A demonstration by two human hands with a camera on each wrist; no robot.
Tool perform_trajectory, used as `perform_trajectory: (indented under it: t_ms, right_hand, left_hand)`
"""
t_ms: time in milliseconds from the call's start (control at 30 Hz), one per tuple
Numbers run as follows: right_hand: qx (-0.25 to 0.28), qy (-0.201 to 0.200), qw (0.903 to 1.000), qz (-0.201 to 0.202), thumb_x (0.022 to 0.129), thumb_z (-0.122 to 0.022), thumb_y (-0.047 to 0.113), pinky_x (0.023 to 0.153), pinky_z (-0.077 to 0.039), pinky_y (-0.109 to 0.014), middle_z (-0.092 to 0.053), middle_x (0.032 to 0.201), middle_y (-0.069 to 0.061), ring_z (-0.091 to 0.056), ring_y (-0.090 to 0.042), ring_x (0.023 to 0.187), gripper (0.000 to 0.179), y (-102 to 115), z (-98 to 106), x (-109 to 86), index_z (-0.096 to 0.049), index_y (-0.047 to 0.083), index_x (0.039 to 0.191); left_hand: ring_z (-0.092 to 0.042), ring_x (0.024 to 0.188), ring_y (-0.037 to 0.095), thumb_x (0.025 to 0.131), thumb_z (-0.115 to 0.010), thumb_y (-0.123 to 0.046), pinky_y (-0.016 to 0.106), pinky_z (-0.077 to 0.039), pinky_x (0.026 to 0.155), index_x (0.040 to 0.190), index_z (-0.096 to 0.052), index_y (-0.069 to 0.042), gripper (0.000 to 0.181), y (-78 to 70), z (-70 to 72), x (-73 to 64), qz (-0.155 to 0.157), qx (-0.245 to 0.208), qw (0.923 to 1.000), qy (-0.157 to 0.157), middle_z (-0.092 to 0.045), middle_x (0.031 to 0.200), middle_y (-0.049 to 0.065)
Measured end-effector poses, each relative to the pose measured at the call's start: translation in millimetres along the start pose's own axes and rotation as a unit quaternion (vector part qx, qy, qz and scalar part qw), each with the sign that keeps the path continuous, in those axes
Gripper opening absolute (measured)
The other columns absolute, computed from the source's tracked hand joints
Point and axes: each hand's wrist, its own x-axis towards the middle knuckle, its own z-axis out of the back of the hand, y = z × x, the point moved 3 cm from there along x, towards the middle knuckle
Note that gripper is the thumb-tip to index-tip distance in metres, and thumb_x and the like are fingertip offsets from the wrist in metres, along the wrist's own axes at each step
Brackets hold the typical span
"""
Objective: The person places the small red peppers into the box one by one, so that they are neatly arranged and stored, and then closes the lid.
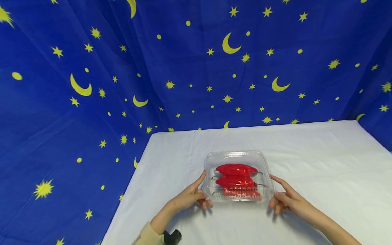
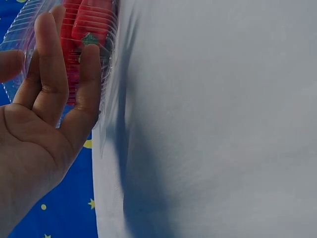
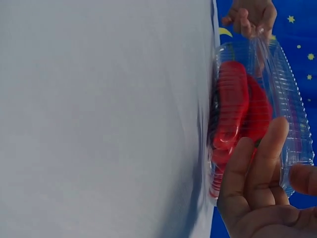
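A clear plastic clamshell container point(image 1: 237, 157) with ribbed sides is over the white table, with several long red peppers point(image 1: 235, 181) inside, their thin stems toward the sides. My left hand point(image 1: 191, 197) grips its left side, thumb at the near corner and index finger along the edge. On the opposite side my right hand point(image 1: 286, 197) holds the container in much the same way. In the right wrist view, the fingers point(image 3: 237, 168) lie against the ribbed wall, with the thumb by the rim. Whether the base touches the cloth cannot be told.
White cloth covers the table point(image 1: 321, 160). Blue curtains point(image 1: 196, 68) with yellow moons and stars hang behind it and along both sides. A small black object point(image 1: 173, 237) shows beside my left sleeve point(image 1: 150, 235).
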Motion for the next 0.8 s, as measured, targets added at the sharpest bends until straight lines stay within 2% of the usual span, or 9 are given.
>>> perform_trajectory:
  t_ms: [233, 467, 800]
  right_hand:
    - [-0.018, -0.022, 0.9996, 0.007, 0.103, -0.030, 0.010, 0.075, -0.054, -0.037, -0.065, 0.096, -0.014, -0.065, -0.018, 0.078, 0.059, -0.8, 17.0, 18.9, 0.001, 0.021, 0.152]
    - [-0.030, -0.062, 0.9976, -0.005, 0.103, -0.036, 0.014, 0.074, -0.054, -0.036, -0.066, 0.092, -0.012, -0.065, -0.019, 0.076, 0.062, 1.0, 29.1, 35.2, 0.004, 0.012, 0.150]
    - [-0.037, -0.083, 0.9959, 0.000, 0.101, -0.037, 0.009, 0.072, -0.055, -0.036, -0.065, 0.084, -0.010, -0.064, -0.018, 0.074, 0.064, -0.2, 31.1, 40.4, 0.006, 0.004, 0.149]
  left_hand:
    - [-0.065, 0.070, 0.016, 0.093, -0.042, -0.001, 0.035, -0.053, 0.075, 0.152, 0.008, -0.023, 0.080, 1.6, 15.5, 18.1, 0.000, -0.002, 0.9999, -0.016, -0.067, 0.092, 0.024]
    - [-0.065, 0.072, 0.017, 0.095, -0.043, -0.007, 0.037, -0.053, 0.080, 0.152, 0.005, -0.025, 0.077, 3.5, 27.4, 36.4, 0.000, -0.009, 0.9990, -0.043, -0.068, 0.093, 0.020]
    - [-0.065, 0.073, 0.018, 0.094, -0.046, -0.008, 0.036, -0.053, 0.078, 0.153, 0.003, -0.025, 0.079, 5.2, 27.6, 39.2, -0.003, -0.025, 0.9984, -0.051, -0.069, 0.093, 0.019]
